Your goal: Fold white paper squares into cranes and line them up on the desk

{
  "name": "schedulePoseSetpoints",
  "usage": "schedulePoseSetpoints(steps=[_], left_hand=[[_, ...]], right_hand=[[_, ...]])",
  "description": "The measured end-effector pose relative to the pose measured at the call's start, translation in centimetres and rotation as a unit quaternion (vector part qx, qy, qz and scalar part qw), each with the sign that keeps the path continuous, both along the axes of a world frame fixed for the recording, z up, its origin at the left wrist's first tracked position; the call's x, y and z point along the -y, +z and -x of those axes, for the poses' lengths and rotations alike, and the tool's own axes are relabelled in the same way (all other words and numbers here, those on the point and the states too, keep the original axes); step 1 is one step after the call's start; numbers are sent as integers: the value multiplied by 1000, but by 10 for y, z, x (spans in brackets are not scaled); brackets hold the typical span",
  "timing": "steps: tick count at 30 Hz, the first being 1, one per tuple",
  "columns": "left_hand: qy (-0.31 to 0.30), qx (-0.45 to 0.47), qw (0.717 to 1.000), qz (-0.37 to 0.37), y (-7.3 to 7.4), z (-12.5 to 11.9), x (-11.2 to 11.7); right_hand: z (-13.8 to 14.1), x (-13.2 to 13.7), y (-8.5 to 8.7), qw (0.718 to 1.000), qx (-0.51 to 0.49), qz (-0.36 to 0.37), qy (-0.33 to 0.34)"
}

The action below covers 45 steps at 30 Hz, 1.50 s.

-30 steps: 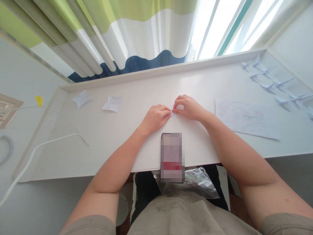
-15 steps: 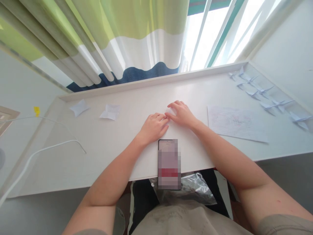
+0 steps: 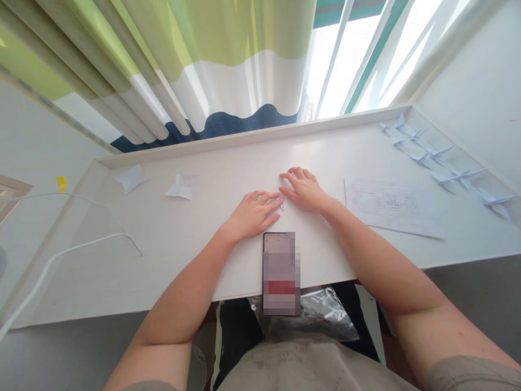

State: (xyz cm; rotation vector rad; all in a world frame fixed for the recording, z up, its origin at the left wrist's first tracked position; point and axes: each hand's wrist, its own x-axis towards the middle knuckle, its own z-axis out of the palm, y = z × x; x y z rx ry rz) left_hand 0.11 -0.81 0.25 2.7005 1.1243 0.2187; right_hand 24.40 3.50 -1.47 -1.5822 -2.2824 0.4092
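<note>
A small white paper piece (image 3: 282, 205) was seen flat on the counter (image 3: 171, 233), in the middle, just past the far end of the phone (image 3: 280, 271). Most of it was hidden, so its shape and long side could not be told. It lay right between the two hands. The left hand (image 3: 254, 213) was laid flat and open beside it, with fingers spread and the tips touching it from the left. The right hand (image 3: 304, 190) was laid flat and open too, with its fingers stretched over the far side of the piece. Nothing was gripped by either hand; the paper was only pressed down. Both hands were about as near to it. A second before, the paper had been pinched by curled fingers; half a second before, the left fingers had been kept closer together. A written sheet (image 3: 391, 209) and folded paper birds (image 3: 443, 163) were seen to the right, and two folded papers (image 3: 182, 186) well off to the left.
</note>
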Motion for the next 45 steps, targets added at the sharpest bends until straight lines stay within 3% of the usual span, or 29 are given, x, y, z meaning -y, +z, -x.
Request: schedulePoseSetpoints(steps=[4,12,22,33,39,45], left_hand=[[1,29,999,26,0,3,-6],[-8,24,999,29,-7,7,-6],[-3,26,999,23,-5,8,-7],[25,0,1000,7,-7,9,-7],[23,42,998,33,-7,12,-13],[57,106,991,59,-4,10,-14]], right_hand=[[-14,-4,-2,998,-37,5,41],[-5,-4,-1,998,-66,2,6],[-9,-1,1,998,-58,-1,29],[0,-3,6,995,-95,34,-24],[-2,-6,4,990,-139,33,-6],[-5,-8,3,985,-163,39,38]])
